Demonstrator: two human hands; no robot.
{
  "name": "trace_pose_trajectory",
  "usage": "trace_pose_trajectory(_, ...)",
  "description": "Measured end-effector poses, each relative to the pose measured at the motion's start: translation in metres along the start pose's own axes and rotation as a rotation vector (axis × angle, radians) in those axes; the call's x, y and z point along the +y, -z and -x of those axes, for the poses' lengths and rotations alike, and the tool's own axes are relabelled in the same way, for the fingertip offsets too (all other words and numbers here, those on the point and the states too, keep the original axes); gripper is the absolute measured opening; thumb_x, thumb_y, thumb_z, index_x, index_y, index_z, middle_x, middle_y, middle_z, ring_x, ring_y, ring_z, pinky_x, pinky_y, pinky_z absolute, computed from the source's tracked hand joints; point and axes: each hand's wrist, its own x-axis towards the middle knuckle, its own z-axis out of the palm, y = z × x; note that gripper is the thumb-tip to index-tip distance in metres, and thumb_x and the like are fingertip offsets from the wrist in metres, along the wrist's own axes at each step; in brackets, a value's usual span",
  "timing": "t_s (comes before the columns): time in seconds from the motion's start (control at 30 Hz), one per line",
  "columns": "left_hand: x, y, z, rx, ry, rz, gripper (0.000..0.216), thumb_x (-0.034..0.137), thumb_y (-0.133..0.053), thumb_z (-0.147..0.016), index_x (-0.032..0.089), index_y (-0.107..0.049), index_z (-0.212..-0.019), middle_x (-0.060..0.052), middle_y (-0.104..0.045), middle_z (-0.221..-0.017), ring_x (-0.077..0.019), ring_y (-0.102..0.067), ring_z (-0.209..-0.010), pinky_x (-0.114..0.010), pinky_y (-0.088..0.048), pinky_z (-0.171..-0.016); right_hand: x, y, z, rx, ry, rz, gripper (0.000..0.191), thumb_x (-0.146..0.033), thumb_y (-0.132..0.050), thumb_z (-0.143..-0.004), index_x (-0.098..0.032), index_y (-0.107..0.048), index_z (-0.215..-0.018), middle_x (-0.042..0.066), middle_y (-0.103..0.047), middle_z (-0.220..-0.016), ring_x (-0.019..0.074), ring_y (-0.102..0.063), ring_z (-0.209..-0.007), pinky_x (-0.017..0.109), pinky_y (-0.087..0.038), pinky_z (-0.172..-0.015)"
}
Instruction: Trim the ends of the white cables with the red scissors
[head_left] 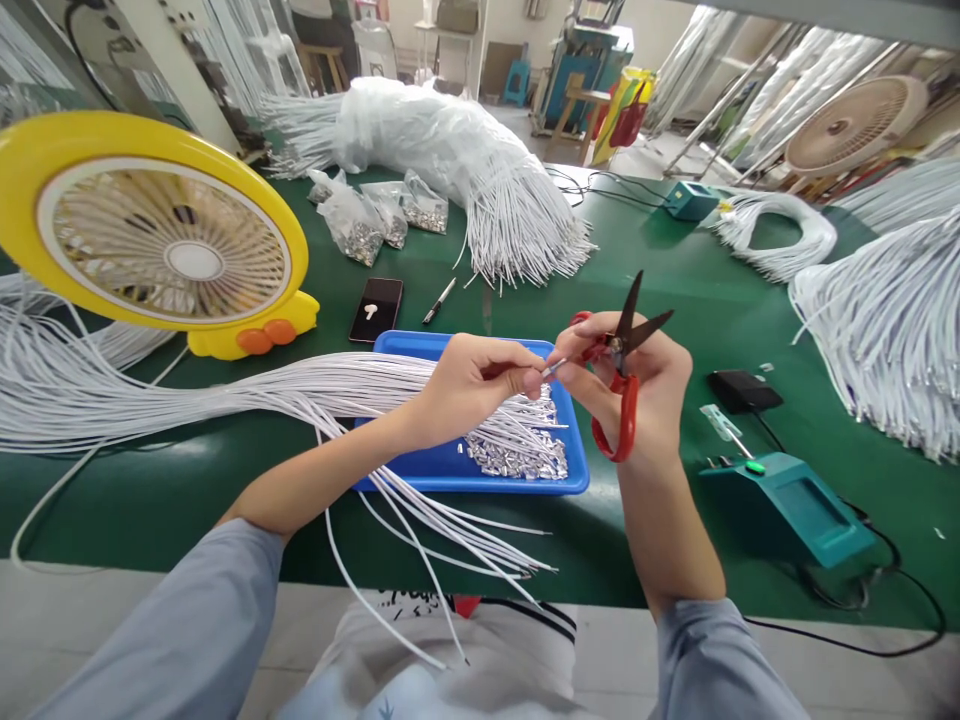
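My left hand (pixel 469 390) is closed in a pinch near the end of a white cable (pixel 553 369), above the blue tray (pixel 480 487). Red-handled scissors (pixel 627 405) hang in my right hand (pixel 656 375), their blades apart and pointing up and away from the cable. The thumb and fingertips of that hand also meet at the cable's tip; whether a small metal piece sits there is too small to tell. Under my hands, small silvery metal pieces (pixel 517 460) lie in the tray. A bundle of white cables (pixel 247 395) runs in from the left across the tray.
A yellow fan (pixel 300 260) stands at left. Beyond the tray lie a phone (pixel 376 310), a pen (pixel 439 301), bags of metal parts (pixel 360 228) and a wrapped cable bundle (pixel 420 130). At right are a teal device (pixel 795 510), a black box (pixel 742 390) and more cables (pixel 885 320).
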Motion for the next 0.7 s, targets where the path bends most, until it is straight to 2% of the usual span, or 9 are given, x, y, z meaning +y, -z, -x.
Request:
trace_pose_trajectory(0.17,-0.001,-0.002,-0.001,0.004,-0.037,0.0,0.019,0.023,-0.064,-0.087,0.011,-0.069,-0.072,-0.002,-0.065,-0.064,-0.0079,-0.056,-0.059,-0.017,-0.045,-0.054,0.0,0.001,0.0,-0.003,0.025,0.028,0.035,-0.01,-0.08,-0.066,-0.026,-0.066,-0.094,-0.003,-0.067,-0.075,0.0124,-0.057,-0.064,0.028,-0.044,-0.058)
trace_pose_trajectory(0.33,-0.002,-0.004,0.0,0.082,-0.132,-0.152,0.011,0.018,-0.068,-0.082,0.011,-0.069,-0.074,-0.002,-0.062,-0.064,-0.0075,-0.05,-0.057,-0.018,-0.04,-0.05,0.0,-0.001,0.003,0.037,0.025,0.03,0.037,-0.007,-0.079,-0.066,-0.025,-0.066,-0.095,-0.004,-0.065,-0.074,0.011,-0.058,-0.066,0.026,-0.047,-0.062)
trace_pose_trajectory(0.5,-0.005,-0.003,0.002,0.124,-0.245,-0.285,0.006,0.016,-0.069,-0.081,0.012,-0.068,-0.077,0.0,-0.06,-0.065,-0.0059,-0.047,-0.055,-0.016,-0.038,-0.048,-0.003,-0.004,0.005,0.056,-0.02,0.035,0.038,-0.003,-0.078,-0.064,-0.025,-0.066,-0.094,-0.005,-0.063,-0.072,0.0095,-0.058,-0.066,0.023,-0.047,-0.062)
trace_pose_trajectory(0.63,-0.008,-0.005,0.003,0.219,-0.359,-0.429,0.012,0.016,-0.068,-0.083,0.012,-0.064,-0.072,0.002,-0.056,-0.062,-0.0049,-0.044,-0.052,-0.017,-0.037,-0.048,-0.009,-0.007,0.01,0.069,-0.089,0.075,0.036,-0.002,-0.075,-0.065,-0.024,-0.066,-0.093,-0.006,-0.062,-0.071,0.0082,-0.057,-0.063,0.022,-0.047,-0.061)
trace_pose_trajectory(0.7,-0.01,-0.005,0.002,0.262,-0.419,-0.468,0.013,0.016,-0.067,-0.083,0.012,-0.063,-0.071,0.002,-0.054,-0.061,-0.0047,-0.043,-0.051,-0.017,-0.035,-0.048,-0.012,-0.009,0.014,0.028,-0.112,0.046,0.034,-0.004,-0.075,-0.067,-0.023,-0.067,-0.093,-0.005,-0.062,-0.07,0.0086,-0.056,-0.062,0.023,-0.046,-0.059)
